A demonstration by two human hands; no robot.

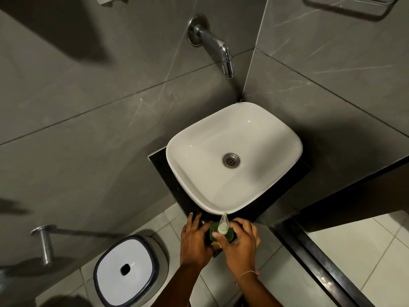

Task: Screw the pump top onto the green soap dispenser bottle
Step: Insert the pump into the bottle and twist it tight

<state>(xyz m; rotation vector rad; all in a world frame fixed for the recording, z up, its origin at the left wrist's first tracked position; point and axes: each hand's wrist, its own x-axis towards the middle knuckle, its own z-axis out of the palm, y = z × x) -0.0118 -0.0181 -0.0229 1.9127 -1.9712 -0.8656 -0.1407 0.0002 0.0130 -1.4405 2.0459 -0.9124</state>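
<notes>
The green soap dispenser bottle (230,234) stands on the dark counter corner just in front of the white basin. Its pale, translucent pump top (223,226) sits on the bottle neck, nozzle pointing toward the basin. My left hand (194,240) wraps the bottle's left side. My right hand (240,242) reaches in from the right, thumb and fingers closed around the base of the pump top. Most of the bottle body is hidden by both hands.
A white basin (190,171) with a metal drain sits on a dark counter (163,173) in the wall corner, under a chrome tap (221,46). Below left stands a white-lidded bin (126,269). A chrome wall fixture (44,242) juts out at left.
</notes>
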